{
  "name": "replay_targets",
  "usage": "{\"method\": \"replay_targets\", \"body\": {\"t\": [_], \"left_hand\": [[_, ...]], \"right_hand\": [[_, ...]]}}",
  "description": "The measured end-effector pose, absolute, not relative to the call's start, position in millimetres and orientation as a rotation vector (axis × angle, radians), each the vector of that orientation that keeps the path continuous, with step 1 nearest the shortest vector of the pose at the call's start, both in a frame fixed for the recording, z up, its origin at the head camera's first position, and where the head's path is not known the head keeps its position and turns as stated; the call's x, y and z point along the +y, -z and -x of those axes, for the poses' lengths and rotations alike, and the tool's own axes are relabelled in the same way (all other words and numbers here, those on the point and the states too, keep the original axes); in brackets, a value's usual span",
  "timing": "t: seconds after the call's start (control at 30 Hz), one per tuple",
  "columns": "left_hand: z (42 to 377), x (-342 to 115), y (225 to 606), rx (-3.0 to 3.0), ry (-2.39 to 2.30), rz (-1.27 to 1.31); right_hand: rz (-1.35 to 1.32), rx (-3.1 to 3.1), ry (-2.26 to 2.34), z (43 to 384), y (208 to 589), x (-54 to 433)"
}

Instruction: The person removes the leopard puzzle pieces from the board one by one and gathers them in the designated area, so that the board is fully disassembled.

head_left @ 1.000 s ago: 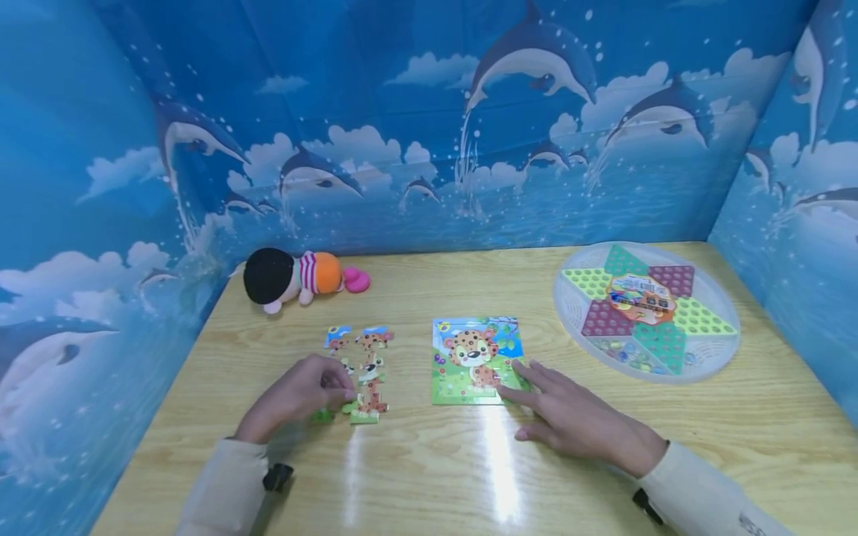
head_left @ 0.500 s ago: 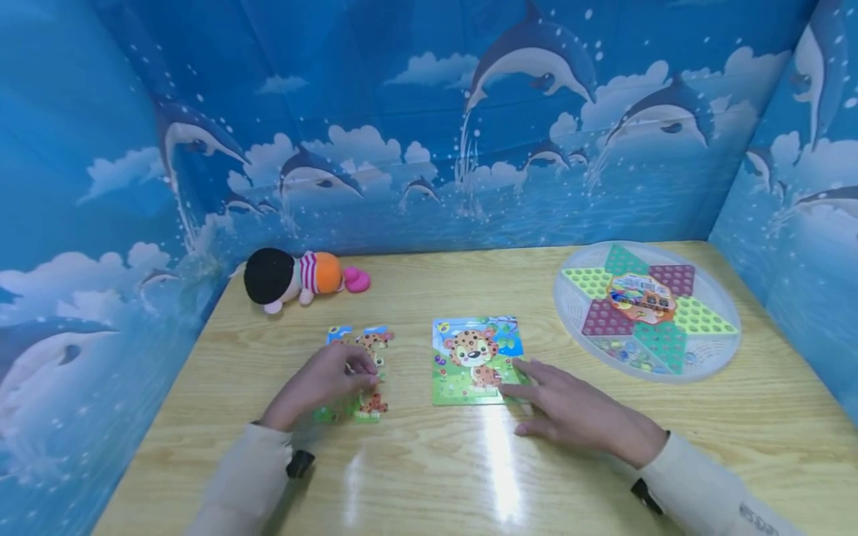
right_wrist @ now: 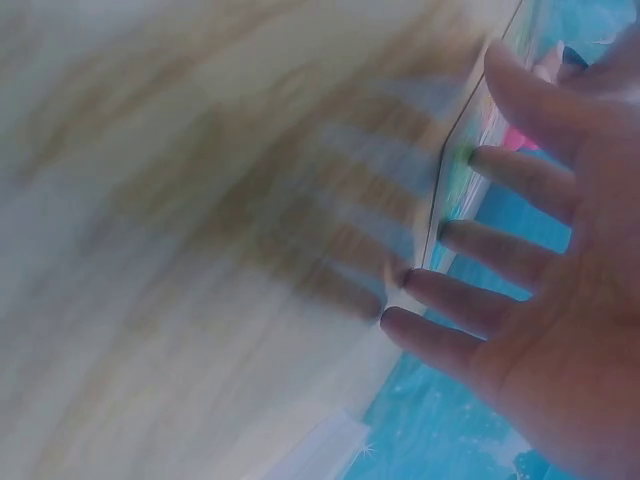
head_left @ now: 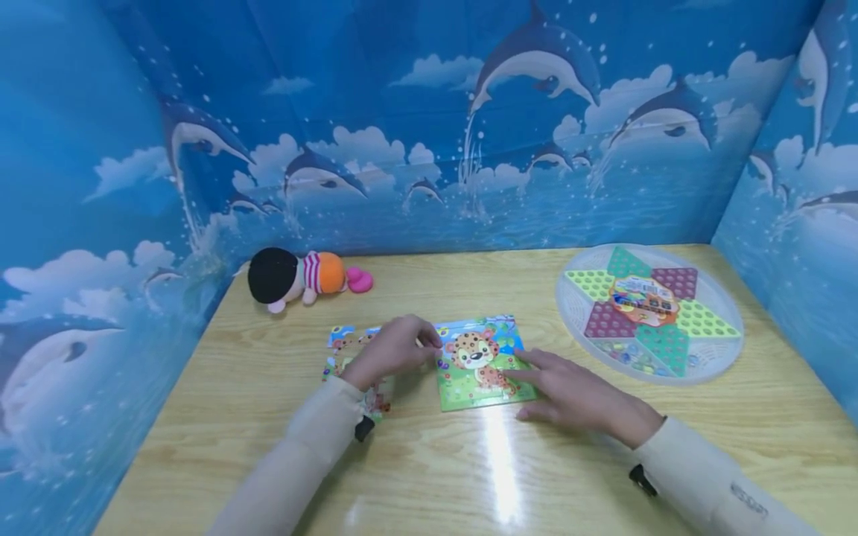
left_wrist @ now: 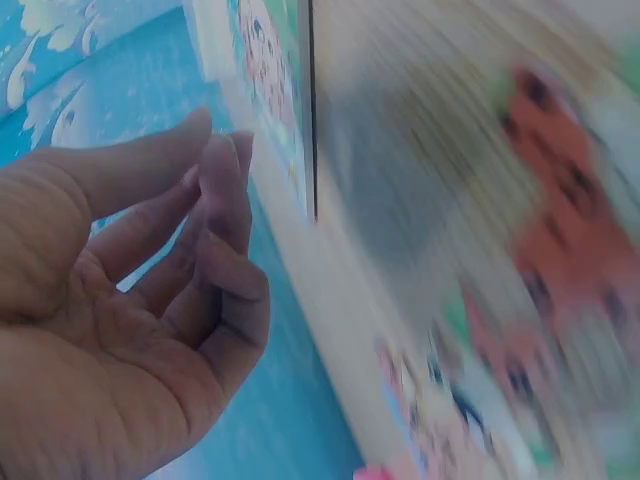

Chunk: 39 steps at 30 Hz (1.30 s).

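A square picture board (head_left: 476, 365) with a spotted cartoon leopard cub lies flat on the table, slightly turned. My left hand (head_left: 400, 346) is at its left edge, thumb and fingertips close together. In the left wrist view that hand (left_wrist: 170, 270) shows no object at its fingertips; anything small there would be hidden. My right hand (head_left: 576, 402) lies spread at the board's right side, with fingertips over its edge. Straight, parted fingers show in the right wrist view. Puzzle pieces (head_left: 342, 336) with a matching picture lie left of the board, partly covered by my left hand and forearm.
A round Chinese checkers board (head_left: 643, 298) with marbles inside lies at the back right. At the back left lies a soft doll (head_left: 325, 274) with black hair. Dolphin-printed sheets (head_left: 429, 134) stand behind and beside the wooden table (head_left: 415, 476).
My left hand has moved right from the puzzle pieces to the picture board. The board has turned slightly and shifted a little to the right. My right hand has stayed nearly in place.
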<state>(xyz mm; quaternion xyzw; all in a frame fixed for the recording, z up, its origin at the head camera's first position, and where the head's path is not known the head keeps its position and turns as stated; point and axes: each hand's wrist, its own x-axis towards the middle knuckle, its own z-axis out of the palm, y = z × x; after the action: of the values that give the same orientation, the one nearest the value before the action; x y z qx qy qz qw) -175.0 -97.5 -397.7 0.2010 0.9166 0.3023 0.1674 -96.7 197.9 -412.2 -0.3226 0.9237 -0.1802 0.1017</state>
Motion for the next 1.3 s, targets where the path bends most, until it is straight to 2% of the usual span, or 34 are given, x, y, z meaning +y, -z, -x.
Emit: {"method": "replay_targets", "body": {"t": [0.27, 0.57, 1.3], "left_hand": [[189.4, -54.0, 409.9, 2.575, -0.88, -0.586], [188.2, -16.7, 419.8, 2.554, -0.969, -0.511], [185.1, -5.9, 420.4, 2.634, -0.964, -0.484]], "right_hand": [[0.964, 2.735, 0.52, 92.3, 417.3, 197.5], [0.986, 2.756, 0.513, 91.6, 418.6, 196.2], [0.975, 2.758, 0.508, 90.8, 419.6, 195.8]]}}
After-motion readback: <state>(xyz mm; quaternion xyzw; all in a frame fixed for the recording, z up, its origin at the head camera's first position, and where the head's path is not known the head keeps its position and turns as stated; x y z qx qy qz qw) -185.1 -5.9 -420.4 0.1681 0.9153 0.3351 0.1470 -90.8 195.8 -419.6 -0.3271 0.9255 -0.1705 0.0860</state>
